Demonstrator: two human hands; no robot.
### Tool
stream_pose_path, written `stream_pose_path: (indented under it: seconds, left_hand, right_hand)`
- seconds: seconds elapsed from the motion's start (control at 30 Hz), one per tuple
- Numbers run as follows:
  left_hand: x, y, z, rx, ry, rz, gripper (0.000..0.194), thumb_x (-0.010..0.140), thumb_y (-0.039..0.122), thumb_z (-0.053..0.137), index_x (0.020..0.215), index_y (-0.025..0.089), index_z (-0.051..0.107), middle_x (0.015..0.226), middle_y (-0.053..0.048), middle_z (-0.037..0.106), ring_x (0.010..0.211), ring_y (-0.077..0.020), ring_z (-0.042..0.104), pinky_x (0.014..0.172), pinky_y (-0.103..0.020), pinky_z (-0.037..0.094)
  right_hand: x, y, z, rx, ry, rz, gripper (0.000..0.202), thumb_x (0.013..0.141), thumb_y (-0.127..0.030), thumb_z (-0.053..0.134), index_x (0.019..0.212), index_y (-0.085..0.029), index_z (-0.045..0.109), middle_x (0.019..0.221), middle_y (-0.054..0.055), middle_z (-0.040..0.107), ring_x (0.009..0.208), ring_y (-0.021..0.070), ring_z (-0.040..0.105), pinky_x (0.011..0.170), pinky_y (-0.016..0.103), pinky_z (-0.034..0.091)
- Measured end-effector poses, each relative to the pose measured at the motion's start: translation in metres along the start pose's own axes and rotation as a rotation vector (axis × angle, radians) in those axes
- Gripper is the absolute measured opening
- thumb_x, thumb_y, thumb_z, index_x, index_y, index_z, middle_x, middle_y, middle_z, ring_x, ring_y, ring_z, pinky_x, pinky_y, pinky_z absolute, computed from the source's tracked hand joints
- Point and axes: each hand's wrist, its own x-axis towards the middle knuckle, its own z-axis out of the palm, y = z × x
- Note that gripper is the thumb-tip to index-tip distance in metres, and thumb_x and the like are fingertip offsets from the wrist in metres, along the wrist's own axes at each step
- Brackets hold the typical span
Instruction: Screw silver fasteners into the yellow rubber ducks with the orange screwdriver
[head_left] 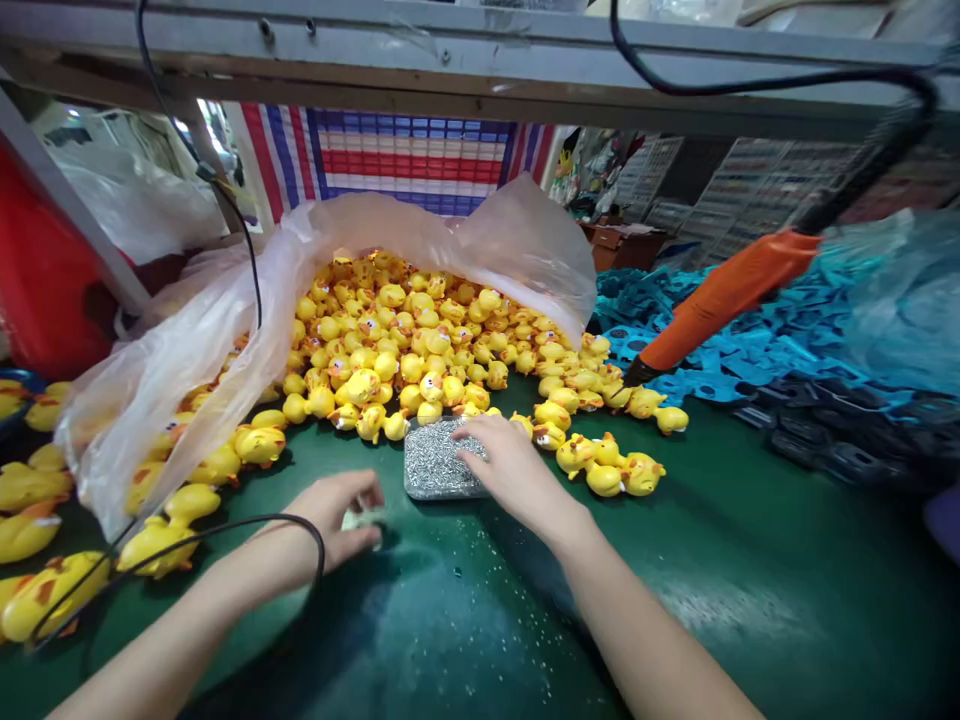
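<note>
A clear rectangular container full of silvery bits (439,462) rests on the green table, in front of a heap of yellow toy ducks (405,340). My right hand (510,465) reaches over the container's right side, its fingertips at the silvery contents; whether they pinch anything is too small to tell. Left of the container, my left hand (334,510) is held above the table with fingers curved, and a small pale item (358,518) shows blurred between thumb and fingers. A black cable crosses my left wrist.
Translucent plastic sheeting (217,370) drapes around the ducks. An orange-handled tool (727,300) hangs at the right, before blue plastic parts (787,320) and black parts (840,425). More ducks (157,540) lie at the left. A metal beam (465,75) spans the top.
</note>
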Motion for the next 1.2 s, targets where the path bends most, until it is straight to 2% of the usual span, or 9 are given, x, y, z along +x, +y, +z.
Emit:
stream_pose_path:
  seconds: [0.13,0.27,0.43,0.53,0.63,0.7,0.8,0.97,1.2]
  left_hand:
    - [0.070,0.004,0.016,0.540,0.342,0.144,0.042,0.077,0.004,0.044,0.114,0.015,0.061,0.122,-0.016,0.061,0.113,-0.0300,0.054,0.094,-0.042,0.040]
    - [0.109,-0.009,0.028,0.720,0.377,0.180,0.054,0.079,-0.001,0.035,0.124,0.017,0.057,0.114,-0.017,0.064,0.114,-0.0323,0.052,0.093,-0.048,0.038]
    - [0.113,-0.013,0.028,0.669,0.407,0.106,0.051,0.078,0.001,0.039,0.122,0.019,0.057,0.102,-0.015,0.068,0.106,-0.0331,0.055,0.087,-0.050,0.039]
    - [0.097,-0.006,0.014,0.352,0.495,0.026,0.053,0.073,0.008,0.050,0.125,0.020,0.052,0.110,-0.013,0.067,0.105,-0.0332,0.057,0.085,-0.046,0.042]
    - [0.075,0.010,0.002,-0.426,0.505,0.000,0.060,0.065,0.018,0.064,0.123,0.022,0.050,0.106,-0.008,0.065,0.096,-0.0275,0.062,0.083,-0.038,0.046]
    - [0.061,0.023,0.001,-0.909,0.356,-0.003,0.067,0.060,0.019,0.070,0.123,0.021,0.049,0.101,-0.005,0.066,0.091,-0.0240,0.064,0.080,-0.035,0.048]
    - [0.048,0.039,0.013,-1.327,0.074,-0.082,0.066,0.057,0.016,0.070,0.121,0.019,0.052,0.092,-0.005,0.067,0.082,-0.0218,0.065,0.076,-0.035,0.052]
    - [0.045,0.044,0.037,-1.506,-0.054,-0.144,0.056,0.055,0.010,0.066,0.111,0.018,0.061,0.088,-0.005,0.069,0.072,-0.0184,0.064,0.066,-0.030,0.052]
    - [0.046,0.041,0.045,-1.527,-0.090,-0.144,0.040,0.058,0.009,0.065,0.097,0.018,0.062,0.102,-0.006,0.069,0.083,-0.0213,0.066,0.066,-0.028,0.051]
  right_hand:
    - [0.009,0.008,0.026,-0.085,-0.111,0.103,0.008,0.076,-0.011,0.071,0.082,-0.015,0.070,0.097,0.012,0.072,0.105,0.0317,0.061,0.089,0.048,0.034]
    - [0.009,0.018,0.034,-0.032,-0.083,0.109,0.011,0.084,-0.012,0.062,0.075,-0.017,0.066,0.092,0.006,0.073,0.096,0.0232,0.063,0.088,0.041,0.030]
    - [0.011,0.033,0.032,0.091,0.004,0.145,0.012,0.085,-0.012,0.058,0.076,-0.018,0.064,0.089,0.005,0.073,0.089,0.0216,0.063,0.086,0.039,0.030]
    - [0.013,0.039,0.031,0.205,0.069,0.147,0.013,0.083,-0.011,0.057,0.075,-0.018,0.064,0.088,0.006,0.072,0.087,0.0217,0.063,0.086,0.039,0.035]
    - [0.014,0.034,0.029,0.356,0.137,0.127,0.013,0.084,-0.016,0.054,0.077,-0.019,0.065,0.088,0.006,0.069,0.089,0.0207,0.062,0.082,0.035,0.041]
    - [0.012,0.025,0.028,0.458,0.178,0.117,0.014,0.085,-0.022,0.052,0.082,-0.019,0.065,0.091,0.006,0.068,0.090,0.0198,0.062,0.079,0.032,0.045]
    - [0.006,0.006,0.025,0.605,0.210,0.102,0.017,0.086,-0.028,0.051,0.085,-0.020,0.066,0.093,0.005,0.066,0.089,0.0182,0.062,0.076,0.030,0.048]
    - [-0.005,-0.018,0.026,1.034,0.195,0.101,0.011,0.078,-0.031,0.062,0.078,-0.023,0.070,0.091,0.003,0.060,0.094,0.0181,0.059,0.081,0.029,0.048]
    - [-0.009,-0.024,0.032,1.100,0.187,0.206,0.010,0.072,-0.032,0.067,0.073,-0.024,0.073,0.097,0.004,0.055,0.097,0.0197,0.056,0.077,0.030,0.047]
